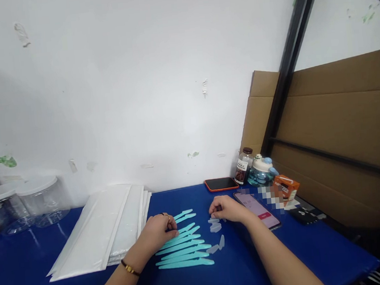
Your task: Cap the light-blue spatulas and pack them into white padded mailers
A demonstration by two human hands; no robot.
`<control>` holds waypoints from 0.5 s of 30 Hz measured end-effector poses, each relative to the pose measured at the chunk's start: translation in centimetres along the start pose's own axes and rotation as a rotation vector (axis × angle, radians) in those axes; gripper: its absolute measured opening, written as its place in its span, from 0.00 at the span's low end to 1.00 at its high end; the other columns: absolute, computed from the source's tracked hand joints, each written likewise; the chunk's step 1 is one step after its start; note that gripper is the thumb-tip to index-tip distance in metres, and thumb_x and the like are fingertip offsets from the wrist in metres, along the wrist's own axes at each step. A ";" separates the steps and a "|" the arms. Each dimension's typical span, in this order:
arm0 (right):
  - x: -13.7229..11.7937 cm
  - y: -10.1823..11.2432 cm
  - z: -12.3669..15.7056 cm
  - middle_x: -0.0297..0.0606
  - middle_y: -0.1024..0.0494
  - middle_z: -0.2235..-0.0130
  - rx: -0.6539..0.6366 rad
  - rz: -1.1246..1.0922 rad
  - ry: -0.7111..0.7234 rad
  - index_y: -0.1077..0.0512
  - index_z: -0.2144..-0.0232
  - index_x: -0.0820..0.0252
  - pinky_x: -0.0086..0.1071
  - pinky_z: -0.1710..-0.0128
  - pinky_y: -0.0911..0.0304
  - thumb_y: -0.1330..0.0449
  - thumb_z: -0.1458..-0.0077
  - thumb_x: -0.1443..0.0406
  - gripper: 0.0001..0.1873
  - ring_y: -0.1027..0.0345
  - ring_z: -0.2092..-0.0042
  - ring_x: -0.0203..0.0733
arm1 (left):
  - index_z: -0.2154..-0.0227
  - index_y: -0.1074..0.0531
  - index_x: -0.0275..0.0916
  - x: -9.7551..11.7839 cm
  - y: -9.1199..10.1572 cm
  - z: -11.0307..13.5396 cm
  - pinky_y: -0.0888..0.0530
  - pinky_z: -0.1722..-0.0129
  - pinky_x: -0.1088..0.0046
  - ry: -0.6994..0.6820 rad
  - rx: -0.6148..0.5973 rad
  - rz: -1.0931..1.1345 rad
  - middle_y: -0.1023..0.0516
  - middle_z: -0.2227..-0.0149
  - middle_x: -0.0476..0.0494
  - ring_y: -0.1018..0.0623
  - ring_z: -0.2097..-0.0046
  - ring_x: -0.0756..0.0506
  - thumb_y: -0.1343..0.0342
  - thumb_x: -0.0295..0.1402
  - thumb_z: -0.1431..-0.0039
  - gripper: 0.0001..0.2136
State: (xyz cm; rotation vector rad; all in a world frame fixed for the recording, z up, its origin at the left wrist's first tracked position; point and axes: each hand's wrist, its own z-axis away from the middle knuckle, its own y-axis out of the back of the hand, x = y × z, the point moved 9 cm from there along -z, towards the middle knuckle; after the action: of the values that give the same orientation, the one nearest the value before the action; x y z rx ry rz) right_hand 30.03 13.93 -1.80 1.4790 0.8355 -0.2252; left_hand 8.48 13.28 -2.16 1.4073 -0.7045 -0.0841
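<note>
Left hand (156,232): we are curling its fingers over turquoise razors (185,256) lying in a row on the counter (234,275). Right hand (229,208): we are bunching its fingers above clear caps (215,227), beside the razors. Whether either is pinching anything, we cannot tell.

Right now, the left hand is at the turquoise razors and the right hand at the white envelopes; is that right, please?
Not the white envelopes: the head view shows the right hand at the clear caps; the left hand is at the turquoise razors.
</note>
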 end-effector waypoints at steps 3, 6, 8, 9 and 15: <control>0.3 -0.2 0.2 0.35 0.27 0.71 -0.008 0.054 -0.010 0.24 0.74 0.61 0.23 0.75 0.42 0.38 0.58 0.68 0.05 0.35 0.73 0.33 | 0.74 0.27 0.42 0.1 -0.2 0.1 0.39 0.71 0.77 -0.007 -0.035 -0.013 0.25 0.72 0.52 0.28 0.68 0.50 0.47 0.35 0.51 0.05; 0.4 -0.4 0.3 0.34 0.26 0.72 -0.022 0.069 -0.022 0.24 0.73 0.61 0.23 0.75 0.43 0.38 0.58 0.69 0.06 0.35 0.73 0.33 | 0.74 0.27 0.41 0.5 0.1 0.2 0.39 0.71 0.76 -0.021 -0.013 -0.069 0.25 0.72 0.51 0.28 0.69 0.50 0.49 0.33 0.49 0.06; 0.3 -0.4 0.4 0.34 0.25 0.72 -0.047 0.074 -0.011 0.24 0.72 0.60 0.23 0.75 0.43 0.38 0.59 0.69 0.06 0.34 0.73 0.34 | 0.74 0.27 0.41 0.7 0.3 0.2 0.38 0.70 0.76 -0.042 0.016 -0.107 0.24 0.71 0.50 0.27 0.68 0.49 0.49 0.34 0.49 0.06; 0.2 -0.4 0.4 0.33 0.25 0.72 -0.057 0.084 0.004 0.24 0.73 0.60 0.23 0.75 0.43 0.38 0.59 0.70 0.06 0.33 0.73 0.34 | 0.73 0.27 0.42 0.8 0.4 0.2 0.38 0.69 0.76 -0.054 0.027 -0.121 0.24 0.71 0.50 0.27 0.68 0.49 0.48 0.34 0.49 0.06; -1.6 -0.9 -0.2 0.36 0.23 0.69 -0.014 0.308 0.141 0.22 0.72 0.59 0.25 0.71 0.42 0.42 0.56 0.71 0.09 0.31 0.70 0.36 | 0.76 0.29 0.40 2.0 0.5 0.3 0.40 0.69 0.73 -0.157 0.050 -0.286 0.25 0.73 0.49 0.28 0.70 0.49 0.53 0.30 0.45 0.09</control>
State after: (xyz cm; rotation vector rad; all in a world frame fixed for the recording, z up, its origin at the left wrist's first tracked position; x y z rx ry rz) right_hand 28.28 13.42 -1.47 1.6012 0.7072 0.1153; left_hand 9.70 12.23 -0.88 1.5547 -0.6326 -0.4075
